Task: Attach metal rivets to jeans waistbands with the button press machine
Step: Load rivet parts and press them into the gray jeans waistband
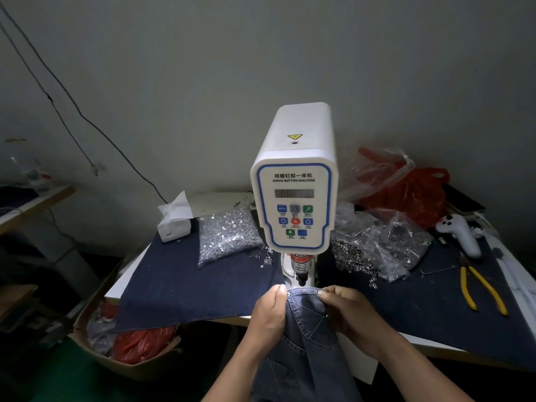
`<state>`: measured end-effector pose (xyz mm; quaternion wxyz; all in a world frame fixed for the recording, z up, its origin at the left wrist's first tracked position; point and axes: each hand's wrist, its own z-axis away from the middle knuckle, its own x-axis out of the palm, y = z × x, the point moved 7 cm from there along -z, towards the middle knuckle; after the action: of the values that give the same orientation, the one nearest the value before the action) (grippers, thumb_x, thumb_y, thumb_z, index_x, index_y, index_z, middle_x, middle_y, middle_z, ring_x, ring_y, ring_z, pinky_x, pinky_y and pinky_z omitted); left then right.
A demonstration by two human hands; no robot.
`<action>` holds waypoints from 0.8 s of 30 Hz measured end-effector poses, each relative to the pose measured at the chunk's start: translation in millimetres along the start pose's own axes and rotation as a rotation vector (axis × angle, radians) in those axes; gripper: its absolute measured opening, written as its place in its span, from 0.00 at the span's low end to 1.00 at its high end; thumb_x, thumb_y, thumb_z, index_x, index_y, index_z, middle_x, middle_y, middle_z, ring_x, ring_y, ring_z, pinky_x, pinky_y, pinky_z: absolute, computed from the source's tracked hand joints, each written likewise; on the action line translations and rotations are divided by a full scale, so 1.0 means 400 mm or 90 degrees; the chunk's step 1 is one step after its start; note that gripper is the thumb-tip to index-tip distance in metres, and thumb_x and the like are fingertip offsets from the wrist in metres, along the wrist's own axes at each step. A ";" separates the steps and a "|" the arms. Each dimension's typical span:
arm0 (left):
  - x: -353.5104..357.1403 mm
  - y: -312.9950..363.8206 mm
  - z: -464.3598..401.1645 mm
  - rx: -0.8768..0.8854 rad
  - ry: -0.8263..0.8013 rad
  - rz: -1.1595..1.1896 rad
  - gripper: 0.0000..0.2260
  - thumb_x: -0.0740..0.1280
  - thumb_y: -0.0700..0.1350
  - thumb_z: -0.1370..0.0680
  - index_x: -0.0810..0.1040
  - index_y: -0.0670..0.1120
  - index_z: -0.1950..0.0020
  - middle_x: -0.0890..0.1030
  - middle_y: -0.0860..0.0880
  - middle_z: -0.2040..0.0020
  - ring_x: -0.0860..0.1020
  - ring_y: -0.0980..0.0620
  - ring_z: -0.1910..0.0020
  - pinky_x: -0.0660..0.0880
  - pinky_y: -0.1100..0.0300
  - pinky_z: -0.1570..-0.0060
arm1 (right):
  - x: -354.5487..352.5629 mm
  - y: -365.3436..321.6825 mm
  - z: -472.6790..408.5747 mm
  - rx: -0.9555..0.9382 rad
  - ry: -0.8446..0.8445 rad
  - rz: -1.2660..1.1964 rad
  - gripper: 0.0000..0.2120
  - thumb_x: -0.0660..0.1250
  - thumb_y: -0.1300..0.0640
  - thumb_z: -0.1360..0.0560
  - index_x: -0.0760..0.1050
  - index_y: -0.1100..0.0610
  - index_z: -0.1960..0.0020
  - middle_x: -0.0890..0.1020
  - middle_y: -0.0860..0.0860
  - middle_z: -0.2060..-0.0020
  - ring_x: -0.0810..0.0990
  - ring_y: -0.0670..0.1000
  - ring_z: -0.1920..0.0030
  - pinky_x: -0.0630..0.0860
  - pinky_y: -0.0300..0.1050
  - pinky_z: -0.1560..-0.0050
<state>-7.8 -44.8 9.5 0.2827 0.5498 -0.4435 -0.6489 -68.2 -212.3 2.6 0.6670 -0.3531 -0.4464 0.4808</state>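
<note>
A white servo button press machine [294,198] stands at the middle of the table, its punch head [301,274] just above the cloth. A pair of blue jeans [304,323] hangs off the table's front edge, its waistband stretched right under the punch. My left hand [269,311] pinches the waistband's left end and my right hand [345,310] pinches its right end. Small metal rivets [315,291] show on the band beside my fingertips.
Clear bags of silver rivets [226,233] and metal rings [374,250] flank the machine on dark denim cloth [188,282]. Yellow-handled pliers [478,288], a white controller [461,230], a red plastic bag [406,187] and a tissue pack [174,221] lie around. A cardboard box [116,338] stands below left.
</note>
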 end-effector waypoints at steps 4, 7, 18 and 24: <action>0.003 -0.008 -0.006 0.006 -0.007 0.006 0.17 0.57 0.49 0.12 0.65 0.48 0.61 0.70 0.54 0.63 0.68 0.58 0.64 0.66 0.57 0.60 | -0.013 0.013 -0.021 -0.003 0.006 -0.026 0.16 0.65 0.56 0.19 0.78 0.52 0.65 0.74 0.53 0.67 0.72 0.48 0.67 0.70 0.43 0.65; 0.005 -0.020 -0.007 -0.004 -0.002 0.009 0.17 0.57 0.48 0.12 0.65 0.49 0.61 0.69 0.55 0.64 0.67 0.58 0.65 0.65 0.58 0.61 | -0.015 0.018 -0.024 -0.006 0.010 -0.027 0.16 0.64 0.57 0.18 0.76 0.52 0.64 0.74 0.53 0.66 0.72 0.49 0.66 0.69 0.44 0.64; 0.018 -0.029 -0.005 -0.010 -0.008 0.081 0.17 0.56 0.49 0.12 0.67 0.50 0.61 0.71 0.56 0.62 0.70 0.56 0.61 0.69 0.53 0.55 | -0.017 0.019 -0.027 -0.010 0.022 -0.082 0.19 0.64 0.59 0.19 0.76 0.52 0.68 0.75 0.51 0.69 0.74 0.47 0.68 0.71 0.42 0.66; 0.024 -0.030 -0.004 -0.014 -0.023 0.117 0.17 0.56 0.52 0.13 0.70 0.51 0.60 0.74 0.55 0.61 0.73 0.55 0.58 0.72 0.51 0.53 | -0.015 0.014 -0.025 -0.013 0.029 -0.098 0.20 0.63 0.61 0.18 0.76 0.52 0.69 0.75 0.51 0.70 0.75 0.46 0.69 0.72 0.41 0.67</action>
<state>-7.2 -48.0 -5.3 0.3387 0.4919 -0.4901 -0.6349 -61.7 -217.0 -7.5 0.7082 -0.3353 -0.4623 0.4151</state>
